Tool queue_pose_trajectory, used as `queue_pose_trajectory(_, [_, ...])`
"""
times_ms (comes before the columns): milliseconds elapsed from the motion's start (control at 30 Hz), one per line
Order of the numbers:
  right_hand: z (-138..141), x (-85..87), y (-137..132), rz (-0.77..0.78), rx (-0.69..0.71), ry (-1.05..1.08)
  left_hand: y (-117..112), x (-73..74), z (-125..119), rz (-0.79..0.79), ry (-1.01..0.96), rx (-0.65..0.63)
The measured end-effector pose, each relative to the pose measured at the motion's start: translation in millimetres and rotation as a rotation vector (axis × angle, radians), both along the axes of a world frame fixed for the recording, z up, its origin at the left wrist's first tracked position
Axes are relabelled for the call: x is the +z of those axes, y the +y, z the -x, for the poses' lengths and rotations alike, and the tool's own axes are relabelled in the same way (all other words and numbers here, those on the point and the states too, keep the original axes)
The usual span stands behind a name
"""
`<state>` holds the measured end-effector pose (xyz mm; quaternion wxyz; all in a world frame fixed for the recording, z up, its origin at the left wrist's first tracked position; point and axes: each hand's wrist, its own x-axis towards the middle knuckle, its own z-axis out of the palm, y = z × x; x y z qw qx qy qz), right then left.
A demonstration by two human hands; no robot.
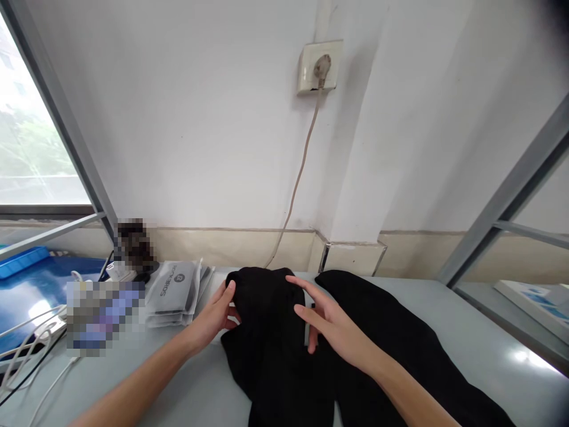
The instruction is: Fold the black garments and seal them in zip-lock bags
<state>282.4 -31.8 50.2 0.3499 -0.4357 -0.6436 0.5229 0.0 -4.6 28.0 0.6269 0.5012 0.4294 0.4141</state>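
Observation:
A black garment point(271, 332) lies bunched in front of me, with a long black section point(391, 314) stretching to the right across the table. My left hand point(217, 314) grips its upper left edge, thumb on top and the other fingers partly hidden behind the cloth. At the upper right edge, my right hand point(322, 314) holds the fabric with its thumb and forefinger apart; its lower fingers curl beside a narrow pale strip. What that strip is, I cannot make out.
Left of the garment sit stacked grey packets in clear plastic point(173, 290). White cables point(40, 338) and a blue tray point(22, 261) lie farther left. A cord point(302, 166) drops from the wall socket point(320, 68) behind the table point(191, 385). Grey metal posts point(502, 196) flank both sides.

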Motion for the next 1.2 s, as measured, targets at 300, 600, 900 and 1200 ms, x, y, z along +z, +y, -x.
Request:
queue_pose_trajectory(300, [-1, -49.0, 29, -0.273, -0.274, -0.346, -4, -7.3, -1, -0.397, 0.402, -0.210])
queue_pose_trajectory(600, [-6, -47.4, 28, -0.349, -0.363, -0.649, -9, 0.7, -6, -0.837, 0.741, -0.250])
queue_pose_trajectory(900, [-13, -52.2, 35, -0.366, -0.416, -0.957, -9, -29.6, -10, -1.024, 1.130, -0.260])
queue_pose_trajectory(1200, [-14, -39.0, 31, -0.249, -0.332, -0.848, -23, 3.4, -13, -0.957, 0.792, -0.440])
